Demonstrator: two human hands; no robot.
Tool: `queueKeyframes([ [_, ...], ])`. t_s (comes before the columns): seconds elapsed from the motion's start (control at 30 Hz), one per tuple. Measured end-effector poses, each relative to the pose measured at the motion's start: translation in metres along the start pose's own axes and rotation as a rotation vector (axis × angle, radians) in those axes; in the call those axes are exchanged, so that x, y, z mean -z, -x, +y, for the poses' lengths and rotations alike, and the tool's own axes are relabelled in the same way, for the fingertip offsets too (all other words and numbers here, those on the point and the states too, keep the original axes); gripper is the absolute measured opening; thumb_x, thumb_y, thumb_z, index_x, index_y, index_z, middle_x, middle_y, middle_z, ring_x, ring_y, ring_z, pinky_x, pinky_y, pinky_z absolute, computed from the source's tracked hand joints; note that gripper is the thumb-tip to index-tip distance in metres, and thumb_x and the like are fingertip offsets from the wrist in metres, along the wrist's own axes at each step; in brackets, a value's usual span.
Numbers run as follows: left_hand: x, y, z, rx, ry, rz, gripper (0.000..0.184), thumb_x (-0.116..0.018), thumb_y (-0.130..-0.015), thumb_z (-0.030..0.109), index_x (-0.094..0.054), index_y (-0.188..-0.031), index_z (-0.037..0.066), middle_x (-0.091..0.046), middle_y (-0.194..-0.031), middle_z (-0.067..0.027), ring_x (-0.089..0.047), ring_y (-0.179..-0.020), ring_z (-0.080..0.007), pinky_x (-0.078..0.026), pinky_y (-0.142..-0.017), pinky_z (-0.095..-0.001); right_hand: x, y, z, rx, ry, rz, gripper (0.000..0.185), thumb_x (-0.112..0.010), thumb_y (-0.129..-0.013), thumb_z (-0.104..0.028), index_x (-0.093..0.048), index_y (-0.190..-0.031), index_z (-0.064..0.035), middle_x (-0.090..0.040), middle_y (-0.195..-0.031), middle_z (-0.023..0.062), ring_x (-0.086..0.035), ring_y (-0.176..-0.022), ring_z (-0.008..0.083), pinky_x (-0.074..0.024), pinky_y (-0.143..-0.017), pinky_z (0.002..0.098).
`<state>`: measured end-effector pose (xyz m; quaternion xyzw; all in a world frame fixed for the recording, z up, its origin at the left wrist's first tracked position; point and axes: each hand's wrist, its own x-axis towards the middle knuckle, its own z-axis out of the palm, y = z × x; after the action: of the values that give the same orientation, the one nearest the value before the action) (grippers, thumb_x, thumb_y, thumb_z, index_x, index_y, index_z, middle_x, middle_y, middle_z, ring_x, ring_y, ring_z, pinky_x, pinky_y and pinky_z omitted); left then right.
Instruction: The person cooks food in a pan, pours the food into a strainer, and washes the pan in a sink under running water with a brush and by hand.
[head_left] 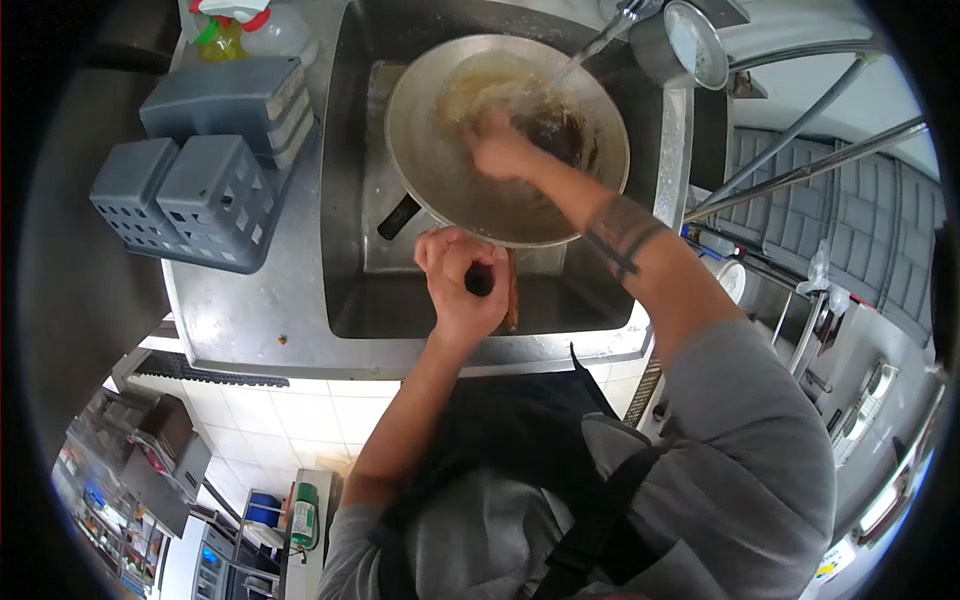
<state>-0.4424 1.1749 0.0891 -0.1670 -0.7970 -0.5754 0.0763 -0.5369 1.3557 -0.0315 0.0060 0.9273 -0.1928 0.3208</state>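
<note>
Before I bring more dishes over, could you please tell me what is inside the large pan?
The pan holds cloudy water and a dark brown patch, with the right hand reaching in; what lies under it is hidden.

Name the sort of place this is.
Likely a commercial kitchen's washing area: water running into a large pan in a deep metal sink, grey plastic baskets on the steel counter.

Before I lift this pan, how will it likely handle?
The pan looks like rigid metal, so it probably won't flex. It's wide, with murky water inside and more running from the tap, so expect it to feel heavy and slosh if tilted. Its wet inner surface could be slippery under your fingers.
</note>
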Motion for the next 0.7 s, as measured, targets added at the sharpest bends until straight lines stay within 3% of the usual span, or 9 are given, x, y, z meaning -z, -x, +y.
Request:
queueKeyframes([
  [0.1,0.000,-0.004,0.000,-0.031,-0.006,-0.025,0.022,-0.074,-0.074,0.000,-0.056,-0.080,0.011,-0.062,-0.079,-0.0018,-0.057,-0.086,-0.0253,-0.038,-0.091,-0.0436,-0.049,0.036,0.016,0.180,0.202,-0.118,0.066,-0.026,-0.105,-0.031,-0.025,-0.144,0.0222,-0.014,-0.155,0.0400,-0.016,-0.147,0.0507,-0.0153,-0.123,0.0495],
  [0.2,-0.003,0.001,-0.005,-0.019,0.017,0.012,0.023,-0.075,-0.073,0.000,-0.056,-0.080,0.011,-0.063,-0.079,-0.0020,-0.057,-0.086,-0.0256,-0.038,-0.090,-0.0423,-0.037,-0.012,0.042,0.166,0.386,0.190,0.062,-0.030,-0.104,-0.029,-0.032,-0.142,0.0198,-0.019,-0.153,0.0407,-0.022,-0.144,0.0519,-0.0192,-0.121,0.0507],
  [0.3,-0.001,-0.003,-0.002,-0.021,-0.010,-0.015,0.024,-0.075,-0.072,-0.001,-0.056,-0.080,0.012,-0.064,-0.078,-0.0017,-0.057,-0.086,-0.0262,-0.038,-0.088,-0.0408,0.039,-0.034,0.022,-0.001,0.145,-0.462,0.059,-0.031,-0.104,-0.027,-0.034,-0.140,0.0190,-0.023,-0.151,0.0410,-0.030,-0.139,0.0527,-0.0258,-0.118,0.0512],
  [0.4,0.005,-0.011,0.001,-0.089,-0.005,-0.029,0.028,-0.074,-0.072,-0.004,-0.054,-0.085,0.011,-0.064,-0.081,-0.0026,-0.056,-0.086,-0.0279,-0.038,-0.087,-0.0417,-0.007,0.000,0.048,0.156,-0.015,0.049,0.051,-0.041,-0.100,-0.021,-0.046,-0.130,0.0192,-0.037,-0.142,0.0424,-0.038,-0.135,0.0515,-0.0330,-0.114,0.0513],
  [0.43,0.007,-0.013,0.002,-0.086,-0.002,-0.025,0.028,-0.074,-0.072,-0.004,-0.054,-0.085,0.011,-0.064,-0.081,-0.0026,-0.056,-0.086,-0.0279,-0.038,-0.087,-0.0417,-0.007,0.026,0.043,0.235,0.071,-0.042,0.052,-0.040,-0.101,-0.020,-0.043,-0.133,0.0198,-0.034,-0.146,0.0403,-0.033,-0.139,0.0506,-0.0301,-0.117,0.0511],
  [0.47,0.009,-0.015,0.003,-0.100,-0.010,-0.030,0.029,-0.074,-0.072,-0.003,-0.054,-0.085,0.011,-0.064,-0.081,-0.0026,-0.057,-0.087,-0.0279,-0.038,-0.086,-0.0417,0.020,0.053,0.016,0.467,0.751,-0.433,0.056,-0.036,-0.103,-0.022,-0.033,-0.140,0.0199,-0.025,-0.152,0.0389,-0.026,-0.144,0.0490,-0.0251,-0.120,0.0513],
  [0.5,0.009,-0.017,0.002,-0.114,-0.021,-0.034,0.029,-0.075,-0.072,-0.003,-0.053,-0.085,0.011,-0.064,-0.081,-0.0026,-0.057,-0.087,-0.0279,-0.038,-0.086,-0.0417,0.009,0.073,0.020,0.248,0.195,-0.398,0.053,-0.033,-0.103,-0.022,-0.038,-0.141,0.0147,-0.026,-0.152,0.0378,-0.024,-0.146,0.0472,-0.0217,-0.121,0.0520],
  [0.63,0.000,-0.014,-0.001,-0.124,-0.017,-0.095,0.028,-0.073,-0.072,-0.004,-0.053,-0.085,0.010,-0.064,-0.080,-0.0043,-0.059,-0.089,-0.0281,-0.041,-0.091,-0.0448,0.017,0.046,0.026,-0.061,0.121,0.033,0.047,-0.030,-0.102,-0.022,-0.059,-0.129,0.0027,-0.047,-0.139,0.0359,-0.040,-0.135,0.0477,-0.0316,-0.113,0.0548],
  [0.7,-0.001,-0.018,0.004,-0.122,0.070,-0.041,0.027,-0.072,-0.068,-0.008,-0.055,-0.080,0.010,-0.061,-0.073,-0.0045,-0.062,-0.082,-0.0267,-0.046,-0.095,-0.0479,0.015,0.008,0.051,-0.006,0.166,-0.090,0.043,-0.035,-0.101,-0.022,-0.063,-0.123,0.0021,-0.063,-0.116,0.0303,-0.048,-0.123,0.0477,-0.0349,-0.107,0.0540],
])
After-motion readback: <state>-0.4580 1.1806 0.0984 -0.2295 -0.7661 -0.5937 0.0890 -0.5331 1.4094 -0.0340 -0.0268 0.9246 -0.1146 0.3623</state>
